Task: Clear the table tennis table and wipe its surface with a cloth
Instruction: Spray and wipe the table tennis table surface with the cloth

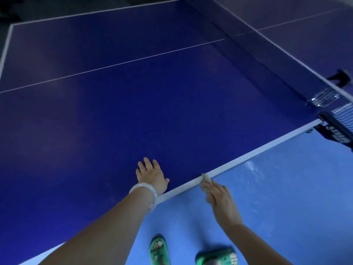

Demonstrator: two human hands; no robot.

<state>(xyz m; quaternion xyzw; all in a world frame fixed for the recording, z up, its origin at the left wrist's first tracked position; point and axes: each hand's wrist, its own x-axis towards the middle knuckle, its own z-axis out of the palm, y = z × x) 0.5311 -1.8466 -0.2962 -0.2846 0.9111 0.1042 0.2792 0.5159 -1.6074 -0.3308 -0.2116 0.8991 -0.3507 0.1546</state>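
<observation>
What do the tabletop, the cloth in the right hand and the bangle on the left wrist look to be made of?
Tabletop: a rigid board with matte dark blue paint and white painted lines; it shows only soft sheen. Cloth: a pale, soft, crumpled fabric bunched under the right hand at the white edge; weave too blurred to tell. Bangle: smooth, glossy, translucent white, possibly jade, glass or plastic.

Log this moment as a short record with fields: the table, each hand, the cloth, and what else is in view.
table: blue table tennis table, nothing lying on the visible near half
left hand: left hand flat on the tabletop near the side edge, fingers spread, holding nothing
right hand: right hand pressing a cloth against the white edge line
wrist: pale bangle on the left wrist
net: net up, clamped at the right by its post
floor: light blue floor; green sandals on the feet
</observation>
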